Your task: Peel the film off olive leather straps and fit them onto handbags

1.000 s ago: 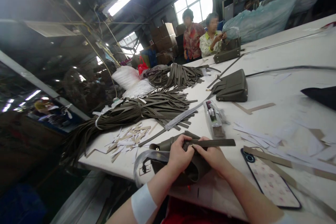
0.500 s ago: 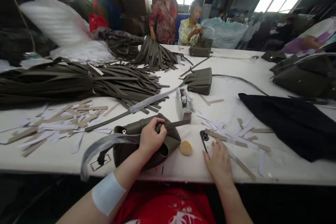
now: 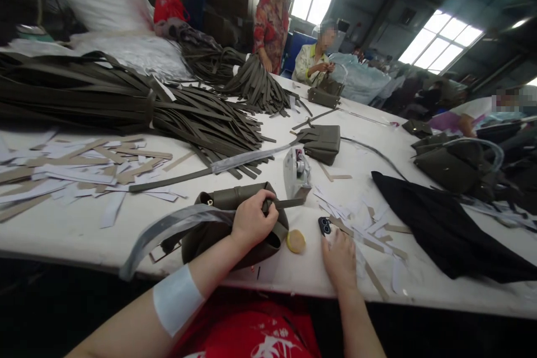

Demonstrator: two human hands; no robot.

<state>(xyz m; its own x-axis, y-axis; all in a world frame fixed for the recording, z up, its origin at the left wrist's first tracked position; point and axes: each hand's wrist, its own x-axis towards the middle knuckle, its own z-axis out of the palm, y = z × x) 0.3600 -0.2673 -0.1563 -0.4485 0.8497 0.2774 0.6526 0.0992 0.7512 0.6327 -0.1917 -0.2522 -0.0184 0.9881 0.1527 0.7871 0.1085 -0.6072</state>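
Right hand [image 3: 340, 257] moved off bag [image 3: 205, 243] onto phone [image 3: 324, 226], grip can't tell; left hand [image 3: 254, 216] closed on strap [image 3: 290, 203], near table edge [image 3: 302, 288]

The phone [image 3: 325, 226] lies right of the bag [image 3: 205, 241], the tape dispenser [image 3: 296, 172] behind both.

Black cloth [image 3: 444, 229] lies on the white table [image 3: 138, 229], red bag [image 3: 169, 8] in the background

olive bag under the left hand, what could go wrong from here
The bag lies near the table's front edge, so a hard tug by the left hand might drag it off. The plastic-wrapped strap reaches that edge and could snag on the forearm. The yellow-rimmed disc beside the bag might get knocked.
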